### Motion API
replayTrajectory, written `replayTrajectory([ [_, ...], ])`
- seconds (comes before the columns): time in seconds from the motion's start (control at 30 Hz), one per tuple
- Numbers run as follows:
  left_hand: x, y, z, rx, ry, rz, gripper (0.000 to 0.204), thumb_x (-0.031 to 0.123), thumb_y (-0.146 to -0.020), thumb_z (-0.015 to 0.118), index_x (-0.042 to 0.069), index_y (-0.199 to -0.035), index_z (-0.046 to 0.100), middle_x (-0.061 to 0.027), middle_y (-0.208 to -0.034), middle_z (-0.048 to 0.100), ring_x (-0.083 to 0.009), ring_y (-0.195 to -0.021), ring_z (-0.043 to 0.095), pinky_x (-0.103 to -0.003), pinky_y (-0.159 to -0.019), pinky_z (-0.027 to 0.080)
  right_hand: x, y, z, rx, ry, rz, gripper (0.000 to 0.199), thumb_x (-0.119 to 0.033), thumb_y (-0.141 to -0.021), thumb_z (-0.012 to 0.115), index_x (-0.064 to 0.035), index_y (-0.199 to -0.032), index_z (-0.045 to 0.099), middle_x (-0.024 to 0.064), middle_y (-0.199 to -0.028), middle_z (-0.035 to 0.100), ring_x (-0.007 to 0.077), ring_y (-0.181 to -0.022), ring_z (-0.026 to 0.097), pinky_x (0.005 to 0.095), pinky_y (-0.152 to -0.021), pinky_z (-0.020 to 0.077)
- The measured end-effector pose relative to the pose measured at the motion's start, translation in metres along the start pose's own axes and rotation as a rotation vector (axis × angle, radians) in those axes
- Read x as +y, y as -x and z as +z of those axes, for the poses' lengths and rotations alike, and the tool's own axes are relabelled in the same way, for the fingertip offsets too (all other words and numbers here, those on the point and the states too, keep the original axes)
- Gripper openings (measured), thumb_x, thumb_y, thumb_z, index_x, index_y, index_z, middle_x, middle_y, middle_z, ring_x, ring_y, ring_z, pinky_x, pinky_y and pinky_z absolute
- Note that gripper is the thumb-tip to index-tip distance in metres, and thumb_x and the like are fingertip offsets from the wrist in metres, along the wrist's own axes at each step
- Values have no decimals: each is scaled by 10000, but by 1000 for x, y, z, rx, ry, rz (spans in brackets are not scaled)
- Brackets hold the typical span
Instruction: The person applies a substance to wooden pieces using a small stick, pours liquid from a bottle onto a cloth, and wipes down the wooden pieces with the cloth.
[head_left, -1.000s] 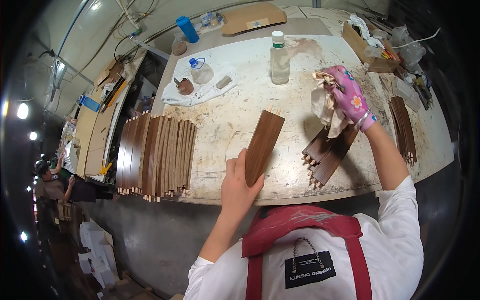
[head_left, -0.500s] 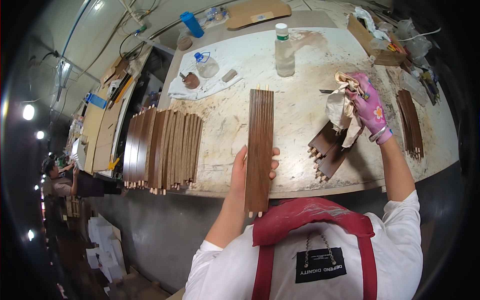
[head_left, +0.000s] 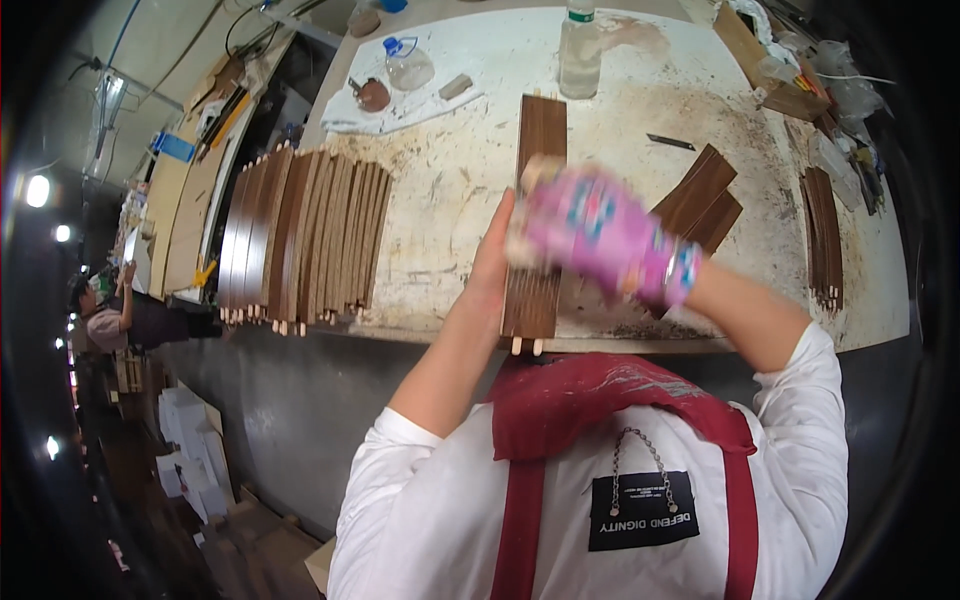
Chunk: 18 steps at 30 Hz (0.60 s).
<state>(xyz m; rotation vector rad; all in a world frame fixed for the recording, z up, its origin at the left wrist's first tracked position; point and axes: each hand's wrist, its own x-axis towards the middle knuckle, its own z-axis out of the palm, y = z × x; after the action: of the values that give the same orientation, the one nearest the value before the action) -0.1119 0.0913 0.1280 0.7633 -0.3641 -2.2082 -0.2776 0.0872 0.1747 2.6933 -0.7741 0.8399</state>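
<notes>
Now, left hand point(head_left: 492, 262) steadying wooden slat point(head_left: 537, 190), gloved right hand point(head_left: 585, 228) on it

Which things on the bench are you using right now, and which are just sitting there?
In use: dark wooden slat, held by the left hand; right hand in a pink glove over it.

Lying about: row of slats, plastic bottle, loose slats, thin strips.

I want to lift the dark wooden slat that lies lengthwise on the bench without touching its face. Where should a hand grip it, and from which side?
Grip the dark wooden slat by its two long edges near the end with the pegs, coming from the bench's front edge. That end juts past the edge, so fingers can get under it. The left hand already holds its left edge there.
</notes>
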Motion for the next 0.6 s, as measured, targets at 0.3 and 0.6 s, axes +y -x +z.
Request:
replayTrajectory([
  [0.3,6,-1,-16,76,-173,125,583,521,-956,301,20,-1118,551,-76,-884,625,-166,-685,613,-286,-614,526,50,-6,-24,-94,117,284,313,-133,-726,647,-93,-1035,613,103,-1038,595,269,-898,601,374,-747,509],
  [0.6,37,9,-21,172,-37,418,592,512,-946,366,-34,-1106,530,-101,-880,622,-176,-733,605,-292,-670,529,-50,2,-31,-341,-524,-76,444,-149,-608,674,-97,-1045,611,105,-974,563,306,-961,550,424,-836,445],
])
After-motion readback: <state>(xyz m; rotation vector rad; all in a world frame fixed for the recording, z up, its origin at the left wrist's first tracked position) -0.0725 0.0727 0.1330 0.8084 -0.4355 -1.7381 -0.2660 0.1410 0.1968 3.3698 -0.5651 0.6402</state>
